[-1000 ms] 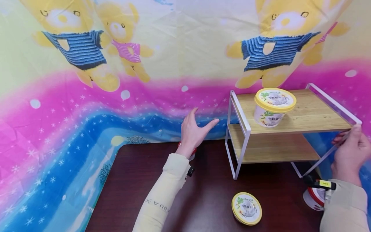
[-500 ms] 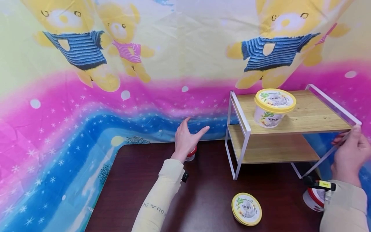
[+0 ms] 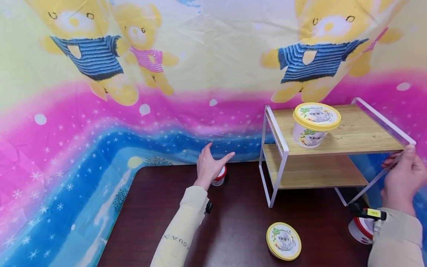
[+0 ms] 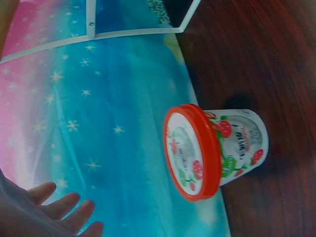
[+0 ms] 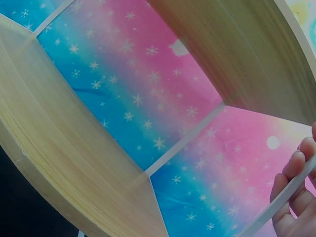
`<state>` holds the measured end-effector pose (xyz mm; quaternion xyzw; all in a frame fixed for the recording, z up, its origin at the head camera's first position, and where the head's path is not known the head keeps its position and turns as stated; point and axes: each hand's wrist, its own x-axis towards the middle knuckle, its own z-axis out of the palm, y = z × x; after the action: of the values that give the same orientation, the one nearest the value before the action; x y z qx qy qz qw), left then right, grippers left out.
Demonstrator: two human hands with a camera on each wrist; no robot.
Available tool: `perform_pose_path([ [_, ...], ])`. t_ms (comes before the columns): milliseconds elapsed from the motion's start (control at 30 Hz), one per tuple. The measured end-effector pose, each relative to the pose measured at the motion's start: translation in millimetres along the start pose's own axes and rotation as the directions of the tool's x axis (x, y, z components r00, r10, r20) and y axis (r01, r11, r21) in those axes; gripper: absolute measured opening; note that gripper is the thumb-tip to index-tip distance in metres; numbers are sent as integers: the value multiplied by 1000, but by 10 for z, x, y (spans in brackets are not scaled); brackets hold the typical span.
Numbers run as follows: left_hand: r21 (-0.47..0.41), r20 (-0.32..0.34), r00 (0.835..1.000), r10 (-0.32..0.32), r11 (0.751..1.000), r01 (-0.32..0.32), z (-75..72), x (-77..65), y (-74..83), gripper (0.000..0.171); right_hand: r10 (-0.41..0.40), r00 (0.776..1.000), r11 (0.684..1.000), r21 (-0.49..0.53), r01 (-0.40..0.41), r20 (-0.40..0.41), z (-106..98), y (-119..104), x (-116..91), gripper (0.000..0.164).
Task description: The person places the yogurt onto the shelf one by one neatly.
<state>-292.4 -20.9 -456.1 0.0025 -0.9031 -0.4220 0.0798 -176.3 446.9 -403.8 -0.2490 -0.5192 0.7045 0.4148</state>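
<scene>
Left reach: I judge this as an approach to the red-lidded tub (image 4: 212, 150); I'd come down slowly, thumb and fingers straddling its sides below the lid.
Shelf hold: I'd brace the shelf (image 3: 367, 129) gently, so the yellow-lidded tub (image 3: 315, 122) on its top board stays level.
Left hand (image 3: 209, 165): grip released, thumb spread from the fingers, arm stretched towards the bench's (image 3: 160, 207) back edge.
Right hand (image 3: 405, 178): grip grasping the shelf's right-hand rail, by its front corner.
Red-lidded tub's place: upright by the bench's back edge, apart from my left fingers.
</scene>
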Motion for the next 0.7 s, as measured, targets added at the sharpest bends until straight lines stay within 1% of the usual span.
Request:
perform_pose_path([
  [100, 7, 4, 1000, -16, 1000, 16, 24, -1, -63, 109, -2, 1000, 1000, -2, 2, 0, -9, 14, 17, 41],
  [333, 5, 13, 999, -37, 999, 37, 81, -12, -213, 110, -9, 1000, 1000, 7, 9, 3, 37, -57, -83, 38],
  [467, 6, 22, 999, -46, 999, 46, 109, -19, -279, 110, -6, 1000, 1000, 30, 6, 4, 51, -82, -121, 38],
  [700, 30, 32, 997, -67, 997, 66, 158, -12, -354, 109, 28, 1000, 997, 78, -29, 10, 8, -33, -22, 39],
])
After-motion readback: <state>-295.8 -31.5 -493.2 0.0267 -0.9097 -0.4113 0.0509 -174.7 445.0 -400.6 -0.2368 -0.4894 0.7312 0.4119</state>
